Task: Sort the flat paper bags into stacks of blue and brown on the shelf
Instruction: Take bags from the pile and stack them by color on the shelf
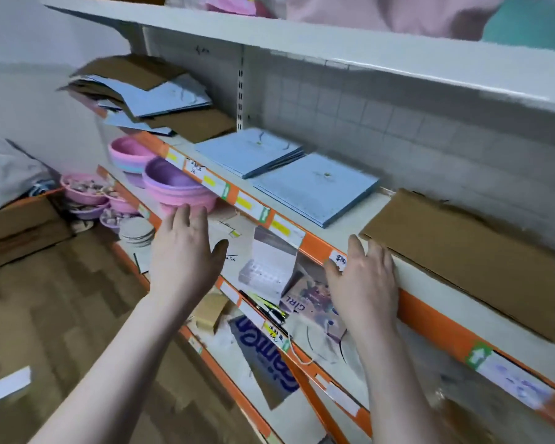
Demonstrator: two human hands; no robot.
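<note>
A mixed heap of blue and brown flat paper bags [141, 97] lies at the far left of the shelf [359, 225]. Two neat stacks of blue bags sit mid-shelf, one further back [250, 152] and one nearer [321, 187]. A brown stack [468, 254] lies to the right, overhanging the front edge. My right hand [362, 277] is flat, fingers straight, touching the brown stack's near left corner. My left hand [186, 251] hovers with fingers spread and holds nothing, in front of the shelf edge below the blue stacks.
An orange shelf rail [247, 200] with price labels runs along the front. Pink and purple bowls [173, 184] fill the lower shelf at left, with boxes, pens and papers [269, 270] beneath my hands. An upper shelf [334, 46] hangs overhead. A cardboard box [16, 225] stands on the floor.
</note>
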